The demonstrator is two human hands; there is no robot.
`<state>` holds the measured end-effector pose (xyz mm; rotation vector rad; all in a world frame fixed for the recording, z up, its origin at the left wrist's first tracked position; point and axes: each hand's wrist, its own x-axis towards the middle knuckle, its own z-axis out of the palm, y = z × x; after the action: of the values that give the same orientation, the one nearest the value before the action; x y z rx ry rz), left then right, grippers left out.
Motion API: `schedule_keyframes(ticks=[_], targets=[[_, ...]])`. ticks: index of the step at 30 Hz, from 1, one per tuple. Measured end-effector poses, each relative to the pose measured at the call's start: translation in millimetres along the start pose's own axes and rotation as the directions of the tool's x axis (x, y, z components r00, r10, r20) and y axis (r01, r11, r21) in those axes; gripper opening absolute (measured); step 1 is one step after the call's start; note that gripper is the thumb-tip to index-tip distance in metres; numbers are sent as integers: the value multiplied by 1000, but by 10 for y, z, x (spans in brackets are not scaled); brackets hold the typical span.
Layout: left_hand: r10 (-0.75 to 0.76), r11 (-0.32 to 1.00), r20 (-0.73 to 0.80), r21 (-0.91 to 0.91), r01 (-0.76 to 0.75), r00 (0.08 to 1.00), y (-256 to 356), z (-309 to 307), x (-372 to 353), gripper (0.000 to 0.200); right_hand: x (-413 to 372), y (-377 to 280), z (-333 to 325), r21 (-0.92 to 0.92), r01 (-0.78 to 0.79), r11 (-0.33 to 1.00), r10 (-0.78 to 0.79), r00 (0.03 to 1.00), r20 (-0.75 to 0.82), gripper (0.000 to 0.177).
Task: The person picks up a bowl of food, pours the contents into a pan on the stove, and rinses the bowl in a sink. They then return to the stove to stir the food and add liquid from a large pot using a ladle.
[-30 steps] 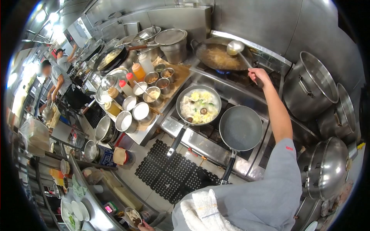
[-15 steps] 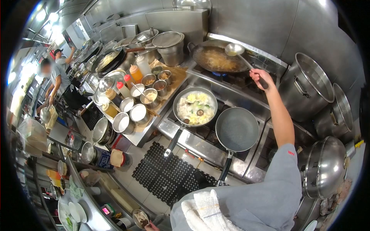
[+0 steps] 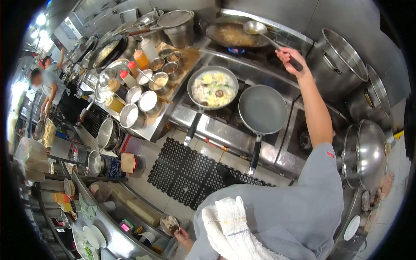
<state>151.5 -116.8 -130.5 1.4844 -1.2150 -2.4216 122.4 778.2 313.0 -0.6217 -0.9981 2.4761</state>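
Note:
My right hand (image 3: 291, 60) is wrapped round the handle of a long ladle (image 3: 255, 28), whose bowl is over the right side of a wok of bubbling brown oil (image 3: 236, 34) on a lit blue flame. Low in the view, my left hand (image 3: 183, 236) grips the edge of a small metal bowl (image 3: 169, 224) with pale and brown food in it. A pan of vegetables and mushroom in pale liquid (image 3: 213, 88) sits on the stove, beside an empty grey pan (image 3: 263, 109).
Sauce bottles (image 3: 141, 58) and metal containers (image 3: 147, 100) crowd the counter left of the stove. Tall pots (image 3: 338, 65) stand at the right, near a domed lid (image 3: 366, 151). A black mat (image 3: 186, 173) covers the floor. Two people (image 3: 52, 86) are at the far left.
The view has shifted, so the stove appears higher. My left hand and its small bowl show more fully. My right hand still holds the ladle over the wok, its bowl still near the right side.

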Motion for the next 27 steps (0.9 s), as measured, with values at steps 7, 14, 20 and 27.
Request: schedule_keyframes(ticks=[7,14,20,27], targets=[[-136,990,157,50,129,978,2,-195,275,29,-872,393,307,26,97,995,-95,993,-73,25],[-344,905,142,312,287,928,151,-144,419,26,-2060,908,425,94,68,993,-57,992,-110,29],[-370,890,136,336,309,919,212,42,300,31,-2976,1311,411,47,32,998,-20,969,-248,31],[-374,873,138,385,299,917,192,193,175,34,-3564,1722,241,117,44,992,-11,964,-265,35]])
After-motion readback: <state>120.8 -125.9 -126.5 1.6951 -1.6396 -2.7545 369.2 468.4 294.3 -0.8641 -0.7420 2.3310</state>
